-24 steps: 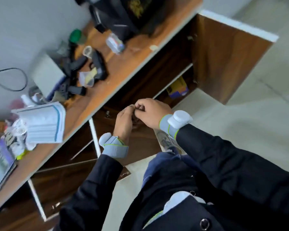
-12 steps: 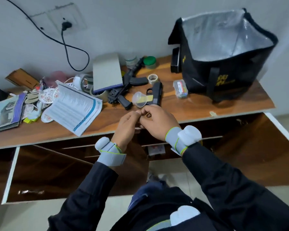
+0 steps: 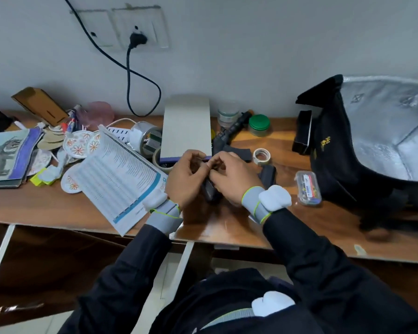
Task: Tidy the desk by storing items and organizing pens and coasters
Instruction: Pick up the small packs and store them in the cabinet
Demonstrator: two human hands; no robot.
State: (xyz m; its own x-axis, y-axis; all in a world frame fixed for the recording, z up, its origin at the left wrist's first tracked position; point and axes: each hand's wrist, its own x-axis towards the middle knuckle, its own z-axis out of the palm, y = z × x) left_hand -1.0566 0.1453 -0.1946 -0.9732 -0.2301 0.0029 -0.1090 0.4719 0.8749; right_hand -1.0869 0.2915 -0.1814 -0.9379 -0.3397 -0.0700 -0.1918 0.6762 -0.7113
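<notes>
In the head view, the left hand and right hand met above the desk with fingers curled. Whether they pinched anything could not be told. Floral coasters lay flat at the desk's left. The pens behind them ran roughly wall-to-front, their tips blurred.

You wear a dark, near-black jacket, and its left sleeve and right sleeve are long, reaching the wrists. Behind your left hand sits a grey wristband edged in neon green, with a rounded white pod fixed on it. Behind your right hand is a matching band carrying a second white pod. On your chest a third white pod rides a grey, green-edged strap
</notes>
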